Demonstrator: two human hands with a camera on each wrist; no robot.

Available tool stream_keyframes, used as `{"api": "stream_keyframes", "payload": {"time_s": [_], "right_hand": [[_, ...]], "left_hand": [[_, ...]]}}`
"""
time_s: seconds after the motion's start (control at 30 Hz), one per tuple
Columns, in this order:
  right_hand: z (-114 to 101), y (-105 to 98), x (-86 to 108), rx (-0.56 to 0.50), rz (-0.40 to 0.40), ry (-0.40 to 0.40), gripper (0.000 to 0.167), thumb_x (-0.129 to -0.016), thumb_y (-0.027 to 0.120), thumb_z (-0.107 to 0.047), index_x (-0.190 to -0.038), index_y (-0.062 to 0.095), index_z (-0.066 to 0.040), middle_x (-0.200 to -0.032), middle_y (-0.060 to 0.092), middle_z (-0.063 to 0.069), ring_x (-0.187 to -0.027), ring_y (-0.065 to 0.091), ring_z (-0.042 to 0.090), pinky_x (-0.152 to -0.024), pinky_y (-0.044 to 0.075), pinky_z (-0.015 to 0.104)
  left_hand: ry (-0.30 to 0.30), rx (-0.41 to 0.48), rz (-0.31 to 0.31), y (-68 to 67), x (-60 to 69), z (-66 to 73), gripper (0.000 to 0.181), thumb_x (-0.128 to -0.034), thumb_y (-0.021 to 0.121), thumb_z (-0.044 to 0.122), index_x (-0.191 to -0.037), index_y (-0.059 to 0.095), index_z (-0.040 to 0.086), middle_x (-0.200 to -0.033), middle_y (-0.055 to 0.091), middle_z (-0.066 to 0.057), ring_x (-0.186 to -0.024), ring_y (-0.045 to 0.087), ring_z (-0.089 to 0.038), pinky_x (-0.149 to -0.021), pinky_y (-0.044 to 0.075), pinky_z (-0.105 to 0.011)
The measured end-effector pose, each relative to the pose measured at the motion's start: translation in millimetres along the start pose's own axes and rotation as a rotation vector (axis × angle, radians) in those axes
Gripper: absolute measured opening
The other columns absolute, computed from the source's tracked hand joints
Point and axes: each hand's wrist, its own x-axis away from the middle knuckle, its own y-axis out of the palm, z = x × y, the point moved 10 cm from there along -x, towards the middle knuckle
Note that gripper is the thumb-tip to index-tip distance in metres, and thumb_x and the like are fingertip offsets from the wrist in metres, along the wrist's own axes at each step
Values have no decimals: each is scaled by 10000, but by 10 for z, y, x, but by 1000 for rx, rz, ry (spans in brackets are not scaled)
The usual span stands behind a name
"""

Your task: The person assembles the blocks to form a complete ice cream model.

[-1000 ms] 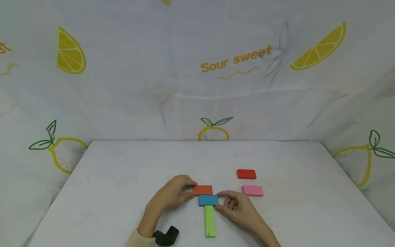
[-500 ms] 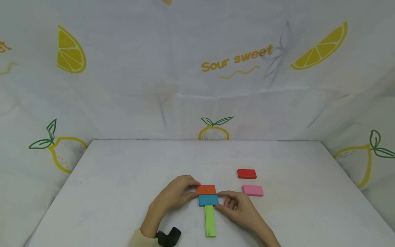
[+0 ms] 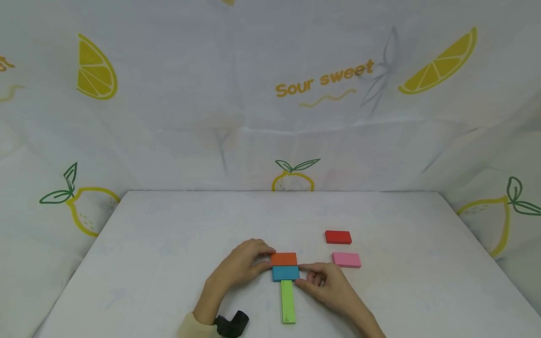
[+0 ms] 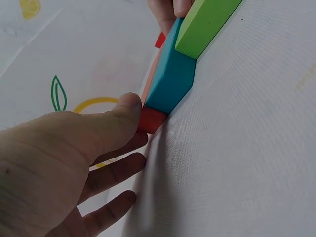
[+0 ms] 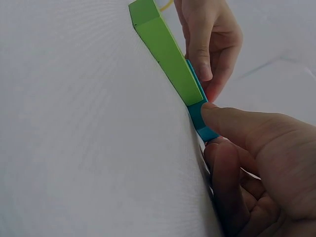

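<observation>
On the finely woven white tabletop [image 3: 169,239], the left hand [image 3: 241,266] pinches the orange block [image 3: 283,259] by its near end, while the right hand [image 3: 327,285] grips the blue block [image 3: 285,273] by the opposite end. Light, even pressure, with the blue piece held still, should keep their long sides flush, I judge. Between the wrists, the longer green block [image 3: 288,303] butts the blue. All are smooth, crisp-edged rectangular slabs.
</observation>
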Motion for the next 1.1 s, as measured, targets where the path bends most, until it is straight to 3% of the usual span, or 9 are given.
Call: {"api": "stream_keyframes", "payload": {"time_s": [0.33, 0.77, 1.1], "right_hand": [[-15, -4, 1, -10, -4, -16, 406, -859, 826, -277, -1162, 760, -15, -702, 600, -52, -584, 500, -8, -512, 384, 152], [-8, -4, 4, -7, -5, -5, 404, -860, 825, -271, -1168, 759, -17, -704, 594, -49, -583, 502, -6, -513, 391, 154], [-5, -4, 1, -19, -27, -1, 426, -865, 820, -296, -1187, 753, -26, -697, 602, -47, -560, 506, -2, -504, 387, 155]], "left_hand": [[8, 33, 25, 13, -9, -22, 249, -950, 728, 188, -1180, 752, 97, -1109, 755, 7, -1068, 667, -142, -989, 543, -360], [30, 201, 94, 43, -1, -152, 263, -935, 752, 252, -1157, 756, 111, -1064, 755, 20, -1002, 671, -125, -926, 545, -307], [50, 217, 156, 52, 8, -228, 250, -901, 788, 287, -1109, 768, 150, -1006, 748, 54, -941, 656, -64, -874, 556, -259]]}}
